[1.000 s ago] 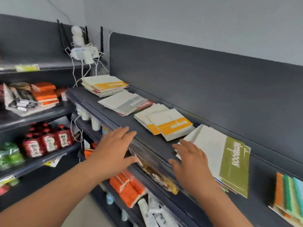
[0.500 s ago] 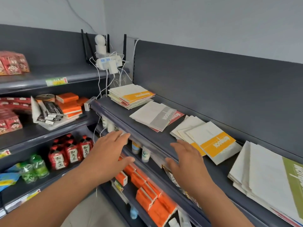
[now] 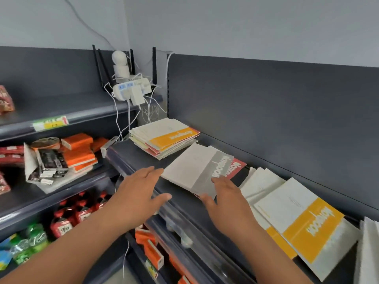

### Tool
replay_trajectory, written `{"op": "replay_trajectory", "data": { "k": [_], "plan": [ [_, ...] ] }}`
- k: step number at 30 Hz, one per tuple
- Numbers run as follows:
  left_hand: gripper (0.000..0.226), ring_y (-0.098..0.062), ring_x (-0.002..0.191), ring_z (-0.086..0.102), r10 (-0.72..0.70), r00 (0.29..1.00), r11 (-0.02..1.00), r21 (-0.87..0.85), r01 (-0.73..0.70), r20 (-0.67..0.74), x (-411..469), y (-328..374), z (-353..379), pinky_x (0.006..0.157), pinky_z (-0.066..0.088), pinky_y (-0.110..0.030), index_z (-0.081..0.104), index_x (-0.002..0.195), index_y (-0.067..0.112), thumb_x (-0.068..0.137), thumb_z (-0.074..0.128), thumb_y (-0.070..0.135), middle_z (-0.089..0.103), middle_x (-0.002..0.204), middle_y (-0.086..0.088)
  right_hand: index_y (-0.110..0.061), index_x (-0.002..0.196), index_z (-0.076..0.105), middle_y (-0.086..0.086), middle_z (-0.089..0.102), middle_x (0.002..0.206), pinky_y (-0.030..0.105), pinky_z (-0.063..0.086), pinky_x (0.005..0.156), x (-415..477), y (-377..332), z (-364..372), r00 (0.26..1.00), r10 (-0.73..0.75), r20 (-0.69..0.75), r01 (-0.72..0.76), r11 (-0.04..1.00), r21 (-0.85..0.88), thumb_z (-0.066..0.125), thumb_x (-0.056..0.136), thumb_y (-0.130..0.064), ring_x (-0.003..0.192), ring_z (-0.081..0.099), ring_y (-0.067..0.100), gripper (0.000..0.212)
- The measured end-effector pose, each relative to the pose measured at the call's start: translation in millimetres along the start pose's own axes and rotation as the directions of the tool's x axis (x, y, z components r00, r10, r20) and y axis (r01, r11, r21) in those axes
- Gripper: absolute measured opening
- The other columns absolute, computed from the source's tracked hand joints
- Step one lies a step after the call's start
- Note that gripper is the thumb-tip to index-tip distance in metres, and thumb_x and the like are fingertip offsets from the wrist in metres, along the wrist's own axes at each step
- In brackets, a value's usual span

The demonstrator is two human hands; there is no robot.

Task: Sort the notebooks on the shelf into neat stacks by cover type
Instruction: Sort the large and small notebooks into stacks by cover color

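We see only the red band of the red-band notebook (image 3: 239, 166); the grey-band notebook (image 3: 190, 171) covers the rest. The right hand (image 3: 226, 200) hides the grey-band notebook's near corner, and we cannot tell whether it touches. The white stack (image 3: 369, 247) is cut off at the right edge. The price label (image 3: 50, 124) is too blurred for us to read.

Bare dark grey metal shelf (image 3: 133, 157) is left open to the left of the grey-banded white notebook pile (image 3: 188, 171). Room is closed off rightward by yellow-banded white notebooks (image 3: 287, 208) and at the back by a yellow-topped notebook stack (image 3: 164, 134).
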State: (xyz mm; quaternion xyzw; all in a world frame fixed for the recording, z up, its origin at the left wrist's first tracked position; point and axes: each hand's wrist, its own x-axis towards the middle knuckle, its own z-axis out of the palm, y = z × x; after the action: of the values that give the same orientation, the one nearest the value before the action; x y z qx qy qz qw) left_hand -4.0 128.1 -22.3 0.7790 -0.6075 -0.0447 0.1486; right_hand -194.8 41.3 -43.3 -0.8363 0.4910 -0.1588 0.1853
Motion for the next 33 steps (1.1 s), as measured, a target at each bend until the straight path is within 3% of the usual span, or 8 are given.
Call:
{"op": "replay_trajectory", "data": {
  "k": [3,8,16,20,23,27,33],
  "plan": [
    [0.070,-0.014,0.146,0.016,0.002,1.000,1.000,0.015,-0.003,0.012,26.6,-2.9,8.6,0.117,0.017,-0.031,0.021,0.151,0.025,0.093,0.049,0.053,0.021,0.158,0.000,-0.019,0.150,0.027,0.002,0.028,0.157,0.038,0.027,0.117,21.7,6.5,9.2,0.999,0.034,0.030,-0.032,0.999,-0.037,0.044,0.097,-0.050,0.142,0.027,0.022,0.063],
    [0.056,-0.017,0.131,0.039,0.041,0.998,0.999,0.019,-0.042,0.057,79.8,-3.9,15.9,0.105,0.034,-0.031,0.036,0.141,0.022,0.093,0.050,0.049,0.046,0.140,-0.001,-0.020,0.151,0.023,0.002,0.029,0.156,0.039,0.026,0.117,45.5,17.5,9.2,0.994,0.107,0.015,-0.105,0.989,-0.102,0.041,0.097,-0.052,0.142,0.027,0.024,0.066],
    [0.057,-0.018,0.123,0.049,0.053,0.974,0.998,0.008,-0.056,0.219,159.7,-19.6,39.3,0.101,0.042,-0.038,0.036,0.138,0.024,0.092,0.045,0.056,0.050,0.136,0.002,-0.018,0.148,0.027,0.003,0.042,0.146,0.035,0.030,0.112,80.4,17.4,16.6,0.965,0.262,0.025,-0.254,0.952,-0.170,0.040,0.097,-0.052,0.133,0.038,0.024,0.062],
    [0.072,-0.018,0.133,0.041,0.084,0.937,0.996,-0.046,-0.073,0.339,190.5,-20.7,45.0,0.105,0.038,-0.033,0.017,0.152,0.023,0.093,0.044,0.056,0.036,0.151,0.002,-0.018,0.150,0.023,0.003,0.038,0.149,0.034,0.033,0.110,98.9,6.5,23.9,0.931,0.365,0.024,-0.361,0.927,-0.104,0.042,0.097,-0.046,0.133,0.040,0.024,0.063],
    [0.073,-0.017,0.130,0.044,0.167,0.914,0.986,-0.074,-0.150,0.369,205.1,-18.6,46.0,0.101,0.039,-0.030,0.017,0.151,0.022,0.093,0.046,0.055,0.040,0.147,0.002,-0.019,0.148,0.026,0.004,0.039,0.145,0.035,0.039,0.104,106.7,-3.3,29.0,0.888,0.461,0.006,-0.460,0.886,-0.059,0.044,0.096,-0.043,0.128,0.045,0.025,0.060],
    [0.067,-0.013,0.124,0.049,0.272,0.867,0.955,-0.230,-0.188,0.418,216.9,-16.9,43.8,0.093,0.042,-0.024,0.022,0.148,0.023,0.093,0.051,0.048,0.046,0.142,0.008,-0.018,0.147,0.026,0.004,0.039,0.142,0.033,0.040,0.103,113.0,-11.4,38.4,0.816,0.574,-0.072,-0.576,0.817,-0.010,0.045,0.096,-0.044,0.126,0.046,0.024,0.061],
    [0.064,-0.015,0.121,0.048,0.287,0.853,0.869,-0.494,-0.040,0.437,225.1,-20.5,41.3,0.083,0.040,-0.023,0.022,0.149,0.024,0.095,0.053,0.039,0.043,0.145,0.006,-0.020,0.145,0.029,0.002,0.039,0.142,0.034,0.040,0.104,115.5,-27.4,47.2,0.745,0.659,-0.104,-0.657,0.752,0.055,0.049,0.094,-0.044,0.128,0.044,0.024,0.060]
  ]
}}
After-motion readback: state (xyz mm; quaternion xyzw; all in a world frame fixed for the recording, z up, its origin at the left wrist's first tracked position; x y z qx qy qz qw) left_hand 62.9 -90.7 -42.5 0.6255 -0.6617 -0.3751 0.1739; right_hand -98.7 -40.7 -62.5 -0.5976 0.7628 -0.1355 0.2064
